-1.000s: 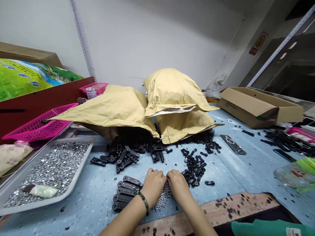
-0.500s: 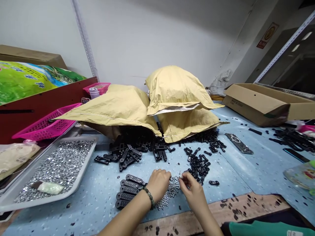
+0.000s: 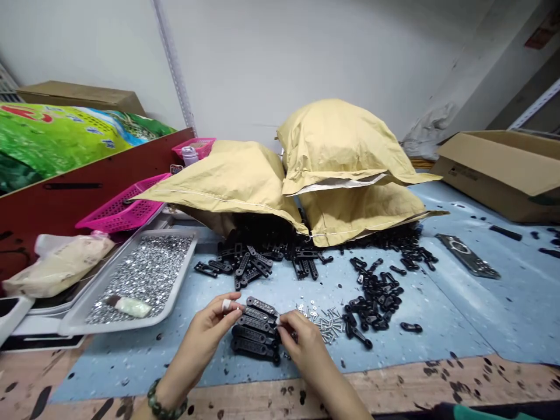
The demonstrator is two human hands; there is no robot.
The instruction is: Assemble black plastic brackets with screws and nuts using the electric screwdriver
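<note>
A row of flat black plastic strips (image 3: 254,332) with holes lies side by side on the blue mat in front of me. My left hand (image 3: 205,338) is at the row's left end, thumb and forefinger pinched together, with a white wrap on one fingertip. My right hand (image 3: 304,344) is at the row's right end, fingers curled and pinched against the strips. What either pinch holds is too small to see. A small scatter of silver screws and washers (image 3: 326,319) lies just right of my right hand.
A grey tray of shiny nuts (image 3: 144,277) sits at left, with pink baskets (image 3: 120,210) behind it. Tan sacks (image 3: 345,169) spill black strips (image 3: 258,262) and small black clips (image 3: 378,291). A metal plate (image 3: 468,262) and a cardboard box (image 3: 503,169) are at right.
The view has swung left and down. Both hands left the screw pile and moved left to the row of black strips, each now pinched at one end.
</note>
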